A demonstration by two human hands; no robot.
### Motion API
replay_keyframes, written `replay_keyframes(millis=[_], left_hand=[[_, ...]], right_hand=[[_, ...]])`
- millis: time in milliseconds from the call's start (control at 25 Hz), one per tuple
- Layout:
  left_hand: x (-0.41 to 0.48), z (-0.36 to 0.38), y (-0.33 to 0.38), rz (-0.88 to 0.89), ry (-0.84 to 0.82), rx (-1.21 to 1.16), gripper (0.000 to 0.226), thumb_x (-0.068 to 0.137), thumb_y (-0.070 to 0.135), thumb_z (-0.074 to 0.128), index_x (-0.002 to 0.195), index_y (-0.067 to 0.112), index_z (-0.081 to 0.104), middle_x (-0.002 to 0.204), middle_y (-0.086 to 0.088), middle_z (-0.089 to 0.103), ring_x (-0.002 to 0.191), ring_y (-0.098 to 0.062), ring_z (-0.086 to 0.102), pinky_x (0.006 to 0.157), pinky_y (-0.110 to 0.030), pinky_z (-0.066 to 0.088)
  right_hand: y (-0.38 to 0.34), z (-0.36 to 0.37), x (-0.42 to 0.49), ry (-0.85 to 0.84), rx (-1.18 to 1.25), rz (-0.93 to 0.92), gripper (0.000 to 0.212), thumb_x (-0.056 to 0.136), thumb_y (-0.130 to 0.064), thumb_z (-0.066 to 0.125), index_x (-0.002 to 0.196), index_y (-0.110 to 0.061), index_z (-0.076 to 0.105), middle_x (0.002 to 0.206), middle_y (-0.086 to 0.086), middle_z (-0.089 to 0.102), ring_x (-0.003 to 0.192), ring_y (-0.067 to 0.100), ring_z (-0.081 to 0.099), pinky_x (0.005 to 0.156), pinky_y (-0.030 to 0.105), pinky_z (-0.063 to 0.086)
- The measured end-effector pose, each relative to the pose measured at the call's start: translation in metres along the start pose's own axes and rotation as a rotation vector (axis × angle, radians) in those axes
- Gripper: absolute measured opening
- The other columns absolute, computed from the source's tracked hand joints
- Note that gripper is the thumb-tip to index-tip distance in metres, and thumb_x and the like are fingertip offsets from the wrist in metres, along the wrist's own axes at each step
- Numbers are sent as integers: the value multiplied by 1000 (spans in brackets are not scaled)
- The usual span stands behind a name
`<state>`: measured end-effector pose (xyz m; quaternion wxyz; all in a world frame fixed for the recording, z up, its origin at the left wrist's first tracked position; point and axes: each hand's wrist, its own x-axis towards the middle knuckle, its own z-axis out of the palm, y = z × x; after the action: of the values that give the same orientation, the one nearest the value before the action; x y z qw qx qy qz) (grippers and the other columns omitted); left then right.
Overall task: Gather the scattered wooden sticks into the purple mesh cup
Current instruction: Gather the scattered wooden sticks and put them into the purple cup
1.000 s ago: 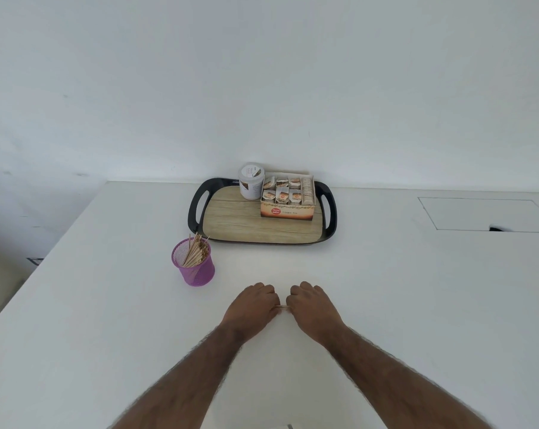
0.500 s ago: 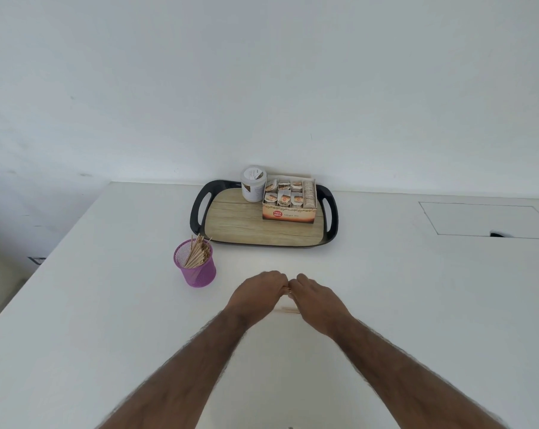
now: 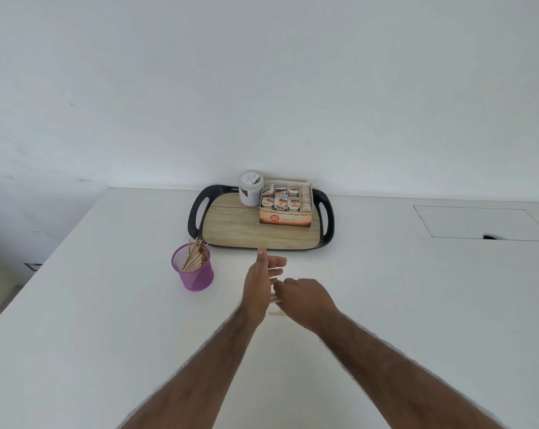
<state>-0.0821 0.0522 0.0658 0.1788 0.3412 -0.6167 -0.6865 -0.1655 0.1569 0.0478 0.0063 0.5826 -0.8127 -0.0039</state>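
Note:
The purple mesh cup stands on the white table, left of my hands, with a bunch of wooden sticks leaning inside it. My left hand is held edge-up with straight fingers, its palm facing right. My right hand is just to its right, fingers curled, pinching a few wooden sticks whose ends meet the left palm. One loose stick lies on the table under the hands. How many sticks the right hand holds is hidden.
Behind the hands, a black-rimmed tray with a wood-look floor carries a white jar and an open box of tea bags. A rectangular hatch is set into the table at the far right. A wall closes off the back.
Both hands lifted off the table and moved away from me. The left hand opened flat and turned on edge. The right hand now pinches sticks against the left palm.

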Motion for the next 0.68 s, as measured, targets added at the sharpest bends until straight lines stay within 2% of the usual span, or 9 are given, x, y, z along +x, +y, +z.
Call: replay_keyframes(millis=[80, 160, 280, 400, 560, 680], left_hand=[[-1, 4, 1, -25, 24, -48, 74, 107, 56, 15, 108, 11, 73, 115, -2, 74, 112, -17, 66, 88, -32, 48], [-2, 4, 2, -62, 29, -78, 76, 107, 58, 14, 107, 11, 74, 114, -3, 75, 110, -18, 68, 84, -34, 51], [-2, 8, 2, -51, -6, -68, 78, 107, 58, 14, 106, 10, 75, 113, -2, 76, 110, -17, 69, 90, -35, 53], [-1, 2, -2, -35, 43, -73, 79, 108, 55, 11, 105, 8, 75, 110, -3, 77, 109, -19, 69, 91, -37, 50], [0, -20, -25, -68, 92, -91, 79, 108, 53, 9, 108, 6, 72, 111, -7, 76, 109, -25, 68, 100, -41, 48], [-1, -28, -50, -131, 87, -104, 78, 108, 55, 8, 109, 9, 71, 115, -7, 74, 114, -25, 66, 103, -38, 45]], right_hand=[[-4, -6, 4, -3, -27, 62, 19, 100, -24, 48, 89, -15, 61, 79, 4, 67, 58, 26, 53, 56, 34, 36], [-8, -8, 7, -14, -62, 76, 20, 99, -21, 49, 85, -17, 62, 76, 2, 67, 59, 26, 58, 58, 33, 38], [-22, -6, 12, -23, -10, 80, 11, 95, -15, 54, 88, -16, 62, 75, 0, 69, 58, 24, 60, 65, 35, 46], [-16, 3, 11, -40, 156, 128, 15, 97, -21, 52, 107, -14, 61, 85, 4, 70, 66, 26, 62, 63, 34, 47], [13, 25, -12, -152, 140, 213, 16, 95, -26, 55, 103, -16, 65, 103, 6, 70, 92, 30, 68, 75, 36, 51], [13, 37, -21, -193, 91, 186, 13, 96, -23, 53, 102, -15, 62, 107, 7, 65, 93, 30, 66, 76, 38, 49]])
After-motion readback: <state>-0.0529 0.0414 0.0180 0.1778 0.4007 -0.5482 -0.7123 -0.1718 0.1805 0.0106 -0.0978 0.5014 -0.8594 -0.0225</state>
